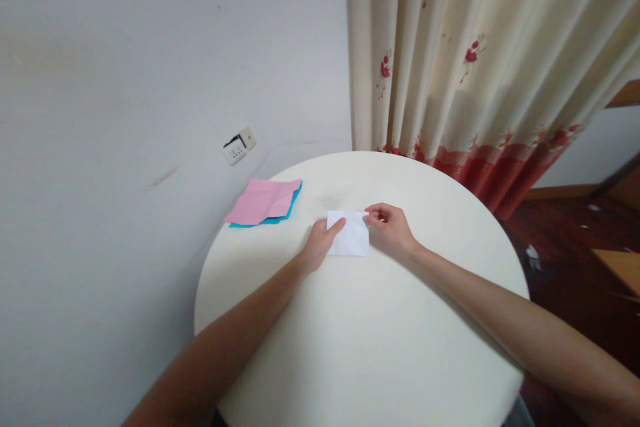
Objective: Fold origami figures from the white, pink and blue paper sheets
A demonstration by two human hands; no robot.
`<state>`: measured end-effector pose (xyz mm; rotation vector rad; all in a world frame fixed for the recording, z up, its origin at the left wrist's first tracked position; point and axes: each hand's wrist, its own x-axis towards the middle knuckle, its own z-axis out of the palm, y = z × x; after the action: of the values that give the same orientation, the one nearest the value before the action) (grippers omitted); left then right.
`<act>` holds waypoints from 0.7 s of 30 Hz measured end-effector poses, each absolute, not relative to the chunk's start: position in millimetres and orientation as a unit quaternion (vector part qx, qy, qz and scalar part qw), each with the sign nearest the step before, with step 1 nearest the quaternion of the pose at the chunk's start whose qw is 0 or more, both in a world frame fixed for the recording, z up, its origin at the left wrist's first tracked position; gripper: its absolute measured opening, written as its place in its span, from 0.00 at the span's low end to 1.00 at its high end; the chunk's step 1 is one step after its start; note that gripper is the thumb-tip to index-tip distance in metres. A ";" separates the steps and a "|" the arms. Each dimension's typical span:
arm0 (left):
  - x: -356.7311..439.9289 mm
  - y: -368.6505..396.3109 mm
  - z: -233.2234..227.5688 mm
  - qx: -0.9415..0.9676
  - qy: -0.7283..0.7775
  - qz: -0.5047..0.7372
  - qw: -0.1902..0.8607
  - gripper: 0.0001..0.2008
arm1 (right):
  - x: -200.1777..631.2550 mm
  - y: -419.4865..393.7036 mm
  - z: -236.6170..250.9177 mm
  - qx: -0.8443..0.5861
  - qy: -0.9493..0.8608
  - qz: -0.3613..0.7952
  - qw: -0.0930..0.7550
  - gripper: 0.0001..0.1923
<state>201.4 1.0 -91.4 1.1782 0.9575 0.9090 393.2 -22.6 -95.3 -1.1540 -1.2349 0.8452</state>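
A small folded white paper (351, 237) lies flat on the round cream table (370, 340), a little beyond its middle. My left hand (320, 244) rests on the paper's left edge, thumb pressing down on top of it. At the paper's upper right corner my right hand (389, 225) pinches the edge with its fingertips. Both forearms stretch over the tabletop from the near side.
A pink paper sheet (261, 200) lies on a blue sheet (294, 203) at the table's far left edge. A wall socket (239, 145) sits on the grey wall behind. A cream curtain with red flowers (475, 67) hangs at the back right over dark wooden floor (565, 247).
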 end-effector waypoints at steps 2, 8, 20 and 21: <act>201.1 1.1 -92.0 0.516 0.418 0.398 0.633 0.24 | 392.6 -23.7 -93.8 -0.493 -0.531 0.361 0.588 0.17; 201.0 2.6 -95.5 0.524 0.417 0.400 0.626 0.24 | 390.0 -30.8 -83.3 -0.503 -0.549 0.339 0.575 0.12; 202.1 4.3 -99.9 0.519 0.394 0.429 0.626 0.25 | 392.5 -30.3 -83.6 -0.513 -0.567 0.292 0.574 0.11; 202.0 4.5 -100.3 0.518 0.394 0.429 0.626 0.25 | 392.0 -29.6 -85.4 -0.512 -0.565 0.300 0.573 0.11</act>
<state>202.0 4.5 -100.3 1.1884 0.9032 0.9838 392.0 -29.6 -85.4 -1.2002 -1.3251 0.7037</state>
